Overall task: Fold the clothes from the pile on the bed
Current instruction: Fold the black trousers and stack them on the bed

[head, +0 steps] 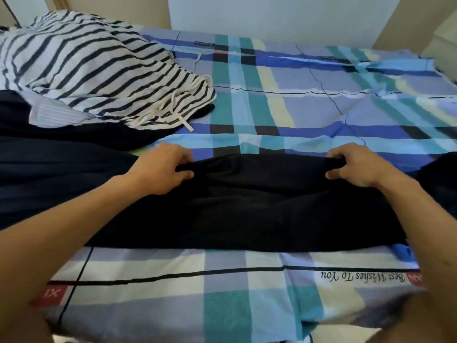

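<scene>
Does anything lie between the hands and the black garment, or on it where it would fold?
Nothing visible does. The left hand and right hand both grip the black garment at its far edge; nothing rests on it between them. The striped garment lies back left.

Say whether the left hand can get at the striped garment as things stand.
Probably yes: the striped garment lies uncovered beyond the left hand, nothing between. But that hand grips the black garment and must let go first.

Bedsheet (247,280) near edge: upside-down script "Best Wishes To You"; red patch (52,294) with "XI", rest cut off.
</scene>
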